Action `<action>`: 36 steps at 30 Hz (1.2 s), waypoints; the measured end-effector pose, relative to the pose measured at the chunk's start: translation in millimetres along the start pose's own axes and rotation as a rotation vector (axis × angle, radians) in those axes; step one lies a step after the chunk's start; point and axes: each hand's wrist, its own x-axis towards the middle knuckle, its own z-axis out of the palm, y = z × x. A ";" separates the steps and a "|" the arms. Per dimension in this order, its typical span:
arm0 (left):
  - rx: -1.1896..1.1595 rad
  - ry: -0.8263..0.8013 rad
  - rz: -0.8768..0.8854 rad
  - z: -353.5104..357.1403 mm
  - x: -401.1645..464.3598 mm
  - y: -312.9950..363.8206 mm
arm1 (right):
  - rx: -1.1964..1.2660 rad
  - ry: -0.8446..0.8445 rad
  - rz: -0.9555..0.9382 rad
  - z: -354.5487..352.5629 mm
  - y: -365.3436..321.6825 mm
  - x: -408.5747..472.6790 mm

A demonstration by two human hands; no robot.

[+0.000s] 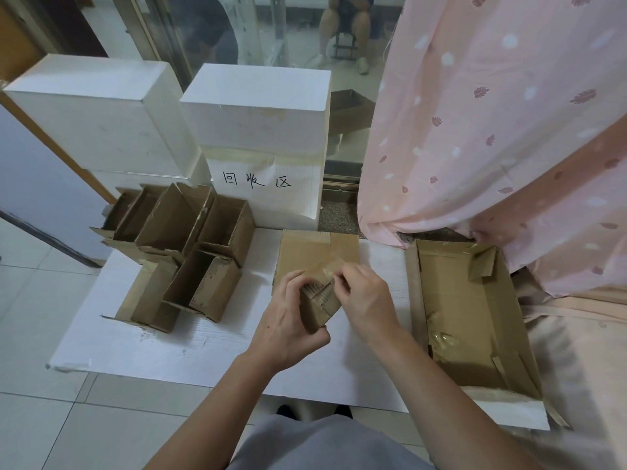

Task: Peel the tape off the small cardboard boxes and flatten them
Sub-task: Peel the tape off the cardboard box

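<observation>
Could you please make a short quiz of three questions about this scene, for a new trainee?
1. True or false: the left hand grips the small cardboard box.
2. What does the right hand pinch? A. tape strip B. scissors C. pen
3. Fill in: the peeled tape scraps lie inside the open ____ on the right.

Key: 1 true; 2 A; 3 large cardboard box.
</observation>
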 end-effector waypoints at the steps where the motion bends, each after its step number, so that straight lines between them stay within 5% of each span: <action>1: -0.008 0.007 -0.012 0.3 -1.0 -0.5 | 0.014 -0.017 -0.032 1.1 -0.9 -0.5; 5: -0.014 0.005 -0.020 -0.8 -4.3 -4.1 | 0.146 -0.137 -0.052 3.3 0.7 -0.8; 11: -0.026 -0.002 -0.018 -3.4 -4.6 -8.3 | 0.391 -0.300 0.169 -5.3 -1.7 6.5; 15: -0.016 -0.017 -0.007 -6.9 -3.9 -9.0 | 0.616 -0.202 0.372 -8.4 -3.3 6.6; 20: 0.010 -0.008 0.044 -10.4 -3.2 -10.9 | 0.449 -0.180 0.405 4.4 3.3 5.6; 26: 0.022 -0.009 0.107 -10.4 -7.2 -12.3 | 0.551 -0.124 0.547 9.1 -11.4 3.1; 33: -0.025 -0.032 0.129 -10.5 -9.0 -15.0 | 0.213 0.102 0.244 2.8 -7.5 -5.0; 36: 0.035 -0.036 0.118 -10.5 -7.8 -19.8 | 0.274 0.008 0.099 8.6 -7.9 -8.0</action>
